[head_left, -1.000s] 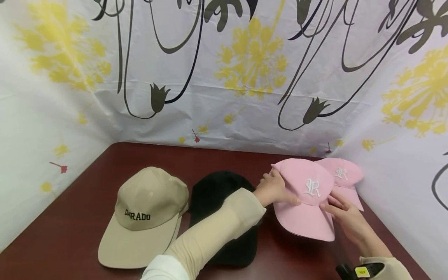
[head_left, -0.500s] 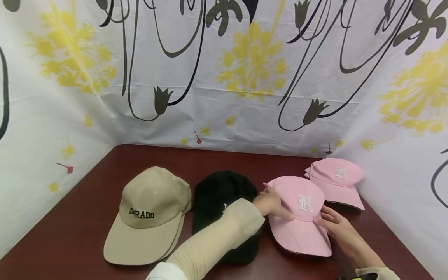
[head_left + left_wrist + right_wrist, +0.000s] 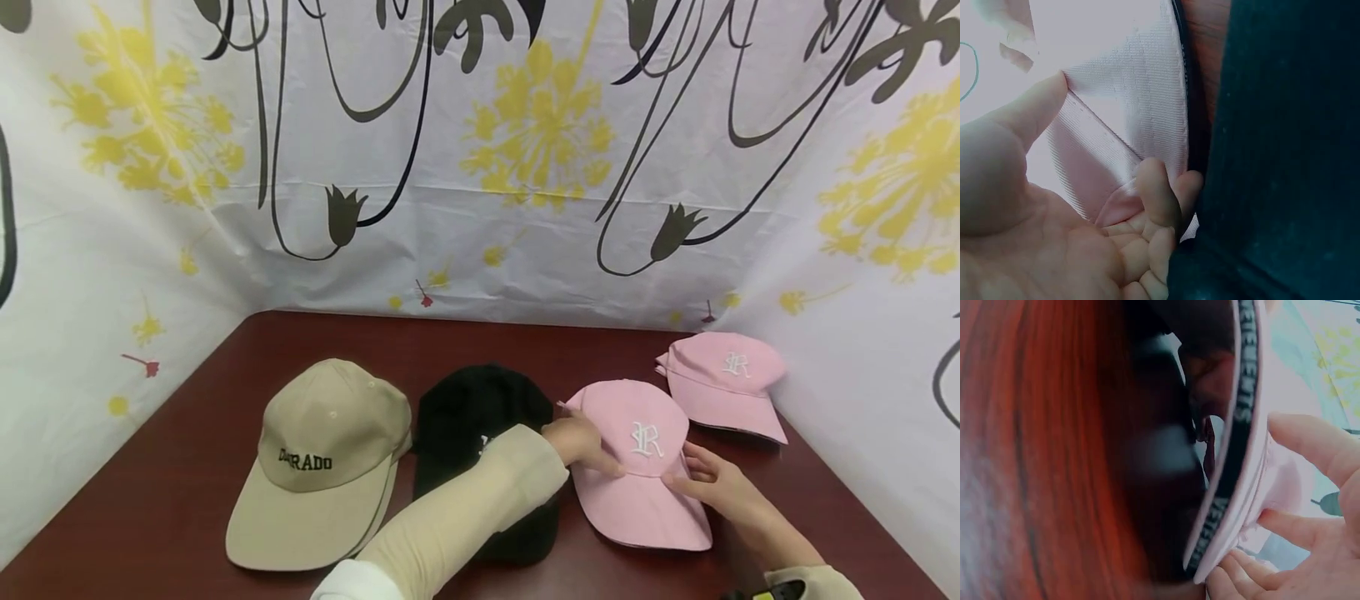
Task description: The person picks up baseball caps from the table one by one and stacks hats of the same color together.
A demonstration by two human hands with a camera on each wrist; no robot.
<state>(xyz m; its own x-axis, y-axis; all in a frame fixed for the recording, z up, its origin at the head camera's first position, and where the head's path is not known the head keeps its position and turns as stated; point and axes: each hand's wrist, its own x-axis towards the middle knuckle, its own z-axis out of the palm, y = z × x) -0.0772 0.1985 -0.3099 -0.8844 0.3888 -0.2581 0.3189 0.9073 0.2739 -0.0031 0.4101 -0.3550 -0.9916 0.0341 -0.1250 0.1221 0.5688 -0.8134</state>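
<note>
In the head view a pink baseball cap (image 3: 637, 512) with a white embroidered R-like letter sits on the right half of the table, brim toward me. My left hand (image 3: 581, 443) holds its left side, thumb at the seam where crown meets brim and fingers curled behind. On the other side my right hand (image 3: 716, 492) holds it, thumb on the brim and fingers along the edge. The left wrist view shows the cap's pink fabric (image 3: 1141, 69) between thumb and fingers. Black lettered tape (image 3: 1241, 450) lines the brim's edge in the right wrist view.
A black cap (image 3: 476, 396) lies just left, partly behind my left sleeve (image 3: 465, 500). Farther left is a beige cap (image 3: 311, 425) with dark lettering and a second brim edge under it. Another pink cap (image 3: 723, 375) lies back right. Patterned white cloth (image 3: 450, 242) walls the dark red table (image 3: 172, 483).
Both hands have brought the pink cap toward me and slightly left, away from the other pink cap, and down onto the table. Over the last half second it shifts only slightly.
</note>
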